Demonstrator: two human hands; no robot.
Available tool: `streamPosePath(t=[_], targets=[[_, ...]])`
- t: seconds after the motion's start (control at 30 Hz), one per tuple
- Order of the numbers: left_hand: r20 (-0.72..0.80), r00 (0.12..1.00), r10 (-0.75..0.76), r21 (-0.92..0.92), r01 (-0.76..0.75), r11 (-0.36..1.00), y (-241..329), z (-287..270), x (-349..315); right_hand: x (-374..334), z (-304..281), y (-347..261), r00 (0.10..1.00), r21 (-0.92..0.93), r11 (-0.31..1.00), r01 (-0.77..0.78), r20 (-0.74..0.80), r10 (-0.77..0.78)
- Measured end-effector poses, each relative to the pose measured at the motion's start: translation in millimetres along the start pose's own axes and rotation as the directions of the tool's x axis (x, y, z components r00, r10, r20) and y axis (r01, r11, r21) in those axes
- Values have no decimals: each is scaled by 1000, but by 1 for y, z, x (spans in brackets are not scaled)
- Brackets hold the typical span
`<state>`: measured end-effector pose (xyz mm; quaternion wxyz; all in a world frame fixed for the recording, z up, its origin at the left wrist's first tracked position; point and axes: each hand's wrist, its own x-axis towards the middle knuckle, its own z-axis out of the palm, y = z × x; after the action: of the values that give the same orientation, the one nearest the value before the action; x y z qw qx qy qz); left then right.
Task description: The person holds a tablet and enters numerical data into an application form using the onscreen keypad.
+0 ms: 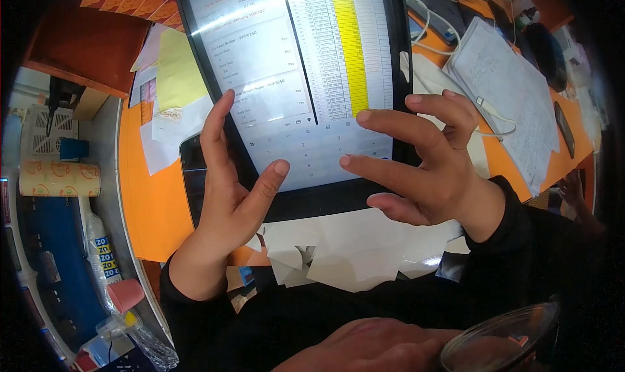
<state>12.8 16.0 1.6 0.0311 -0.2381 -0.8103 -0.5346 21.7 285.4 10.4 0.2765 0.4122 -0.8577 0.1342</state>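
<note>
A large black-framed tablet [329, 188] slants up in front of me. Its lit screen is split between a list form and a spreadsheet with a yellow column, above a number keypad. My left hand [224, 199] holds the tablet's left edge, index finger along the frame and thumb over the keypad; its other fingers are hidden. Over the lower right of the screen, my right hand [433, 167] is open with fingers apart. Two of its fingertips are at the glass, by the keypad's top and middle rows; I cannot tell whether they touch.
Loose white sheets [355, 255] lie below the tablet on the orange table [153, 209]. Yellow paper [179, 79] is at the left, and handwritten papers [504, 92] with a white cable [495, 116] at the right. A pink cup [125, 295] stands lower left. A dark phone-like slab [193, 176] sits beside the tablet.
</note>
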Motion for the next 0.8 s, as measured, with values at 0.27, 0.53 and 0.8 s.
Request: streamPosePath(t=[0.27,0.53,0.8], targets=[[-8,1000,3,7,-3,1000,0,0,0,0,-2,-1,1000,5,1000,-13,9,13],[-9,1000,-4,-11,3,1000,-1,0,0,0,-2,-1,1000,18,1000,-12,4,12],[-8,1000,-10,-13,10,1000,0,1,1,0,-2,-2,1000,18,1000,-15,7,15]])
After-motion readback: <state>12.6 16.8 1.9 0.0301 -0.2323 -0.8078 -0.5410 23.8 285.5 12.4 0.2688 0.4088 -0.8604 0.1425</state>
